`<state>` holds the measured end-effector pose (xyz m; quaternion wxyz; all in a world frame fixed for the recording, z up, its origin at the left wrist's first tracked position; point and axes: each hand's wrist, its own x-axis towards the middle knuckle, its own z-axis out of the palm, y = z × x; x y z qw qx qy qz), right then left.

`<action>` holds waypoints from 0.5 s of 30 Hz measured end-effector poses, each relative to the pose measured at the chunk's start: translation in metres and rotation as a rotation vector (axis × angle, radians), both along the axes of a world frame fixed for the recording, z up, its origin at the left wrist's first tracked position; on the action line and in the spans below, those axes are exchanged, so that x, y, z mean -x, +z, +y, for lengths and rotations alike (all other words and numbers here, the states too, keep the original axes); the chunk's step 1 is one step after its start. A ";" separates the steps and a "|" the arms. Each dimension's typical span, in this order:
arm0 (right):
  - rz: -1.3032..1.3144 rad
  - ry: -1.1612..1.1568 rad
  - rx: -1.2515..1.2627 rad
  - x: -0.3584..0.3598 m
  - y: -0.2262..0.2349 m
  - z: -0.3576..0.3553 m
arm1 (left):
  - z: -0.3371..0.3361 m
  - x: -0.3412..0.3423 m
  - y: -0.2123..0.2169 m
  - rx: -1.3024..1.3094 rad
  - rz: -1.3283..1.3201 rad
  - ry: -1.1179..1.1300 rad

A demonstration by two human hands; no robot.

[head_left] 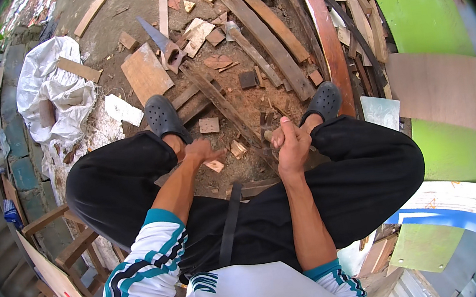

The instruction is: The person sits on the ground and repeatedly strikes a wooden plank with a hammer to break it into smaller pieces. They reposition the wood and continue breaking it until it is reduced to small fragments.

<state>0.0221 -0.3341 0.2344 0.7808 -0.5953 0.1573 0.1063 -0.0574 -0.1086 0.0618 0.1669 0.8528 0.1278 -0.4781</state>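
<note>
I sit with my knees spread, in black trousers, over ground littered with wood scraps. My left hand [202, 150] reaches down between my feet, and its fingers pinch a small pale wood piece [215, 165]. My right hand [292, 142] is a fist with the thumb up, closed round the wooden handle of a hammer [266, 128]. The hammer's dark head sits just above the fist. A second small block [238, 148] lies between the hands. A long dark wooden strip [223, 104] runs diagonally across the ground ahead of them.
My feet wear black clogs [163, 117] [322, 101]. A hand saw [161, 41] lies on a board ahead, among planks [262, 32] and offcuts. A white sack [52, 91] lies at left, a wooden frame [65, 241] at lower left, a green panel [410, 2] and a plywood sheet [445, 90] at right.
</note>
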 end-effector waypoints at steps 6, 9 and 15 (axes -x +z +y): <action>0.055 0.049 0.070 0.002 -0.003 -0.005 | -0.026 -0.048 -0.011 -0.159 -0.661 0.366; 0.097 0.077 0.173 0.002 -0.009 -0.007 | -0.025 -0.061 -0.021 -0.250 -0.748 0.120; 0.113 0.102 0.294 -0.005 -0.020 -0.013 | -0.029 -0.060 -0.015 -0.181 -0.518 0.107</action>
